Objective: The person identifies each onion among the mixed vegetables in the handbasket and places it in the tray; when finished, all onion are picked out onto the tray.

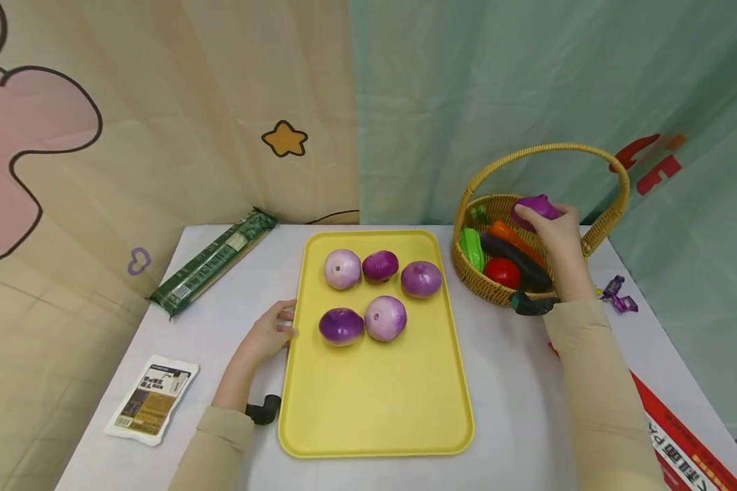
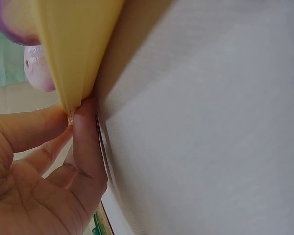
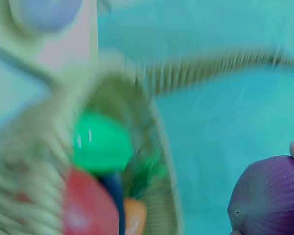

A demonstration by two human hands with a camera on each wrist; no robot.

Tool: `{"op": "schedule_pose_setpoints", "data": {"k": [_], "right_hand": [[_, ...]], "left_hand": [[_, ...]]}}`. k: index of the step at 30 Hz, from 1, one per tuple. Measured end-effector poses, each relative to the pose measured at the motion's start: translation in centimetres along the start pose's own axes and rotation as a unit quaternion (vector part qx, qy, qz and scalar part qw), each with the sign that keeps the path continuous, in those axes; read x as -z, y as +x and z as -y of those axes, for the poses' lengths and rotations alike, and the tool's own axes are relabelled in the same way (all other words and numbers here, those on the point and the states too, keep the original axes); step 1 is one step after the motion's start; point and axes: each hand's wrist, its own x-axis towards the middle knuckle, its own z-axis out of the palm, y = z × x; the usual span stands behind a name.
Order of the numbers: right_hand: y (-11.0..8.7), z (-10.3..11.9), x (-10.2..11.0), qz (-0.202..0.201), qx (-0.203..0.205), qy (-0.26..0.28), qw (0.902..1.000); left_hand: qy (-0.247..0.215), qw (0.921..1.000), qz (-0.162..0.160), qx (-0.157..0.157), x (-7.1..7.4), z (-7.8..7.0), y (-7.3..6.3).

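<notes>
My right hand (image 1: 563,235) holds a purple onion (image 1: 536,207) over the back of a wicker basket (image 1: 485,290), under its arched handle. In the right wrist view the onion (image 3: 269,198) appears at the right edge, with only a fingertip or two showing. Inside the basket lie an eggplant (image 1: 518,264), a tomato (image 1: 502,272), a green pepper (image 1: 471,249) and a carrot (image 1: 508,235). With thumb and fingers, my left hand (image 1: 269,333) pinches the left rim of a yellow tray (image 1: 374,402). Several purple onions (image 1: 385,318) sit on the tray's far half.
A long green packet (image 1: 215,260) lies at the back left, with a white-edged pouch (image 1: 152,399) nearer the front. Purple-wrapped candies (image 1: 620,296) and a red package (image 1: 682,429) lie on the right of the table. Curtains hang behind the table.
</notes>
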Motion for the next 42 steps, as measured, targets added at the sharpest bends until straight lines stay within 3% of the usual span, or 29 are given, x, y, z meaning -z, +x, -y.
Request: {"op": "schedule_pose_setpoints", "data": {"k": [4, 8, 13, 21, 33, 42], "right_hand": [[-4.3, -0.2, -0.9, 0.036, 0.041, -0.026, 0.9982], [-8.3, -1.8, -2.5, 0.093, 0.074, -0.04, 0.9921], [-11.3, -4.8, -5.2, 0.163, 0.079, -0.073, 0.9808], [-11.9, -9.2, -7.8, 0.207, 0.095, -0.126, 0.9656], [-12.3, -10.5, -9.7, 0.24, 0.149, -0.209, 0.9361], [-13.0, -10.5, -9.6, 0.244, 0.153, -0.207, 0.9351]], "left_hand": [[0.0, 1.0, -0.001, 0.003, 0.1, -0.2, -0.3], [0.006, 1.0, -0.005, 0.0, 0.2, -0.5, -0.5], [0.011, 0.9999, -0.004, -0.001, 0.1, -1.0, -0.3], [0.013, 0.9999, 0.0, -0.005, -0.1, -1.3, 0.1], [0.018, 0.9998, -0.003, 0.006, 0.0, -0.8, -0.2], [0.016, 0.9998, 0.004, -0.007, 0.4, -0.8, -0.4]]}}
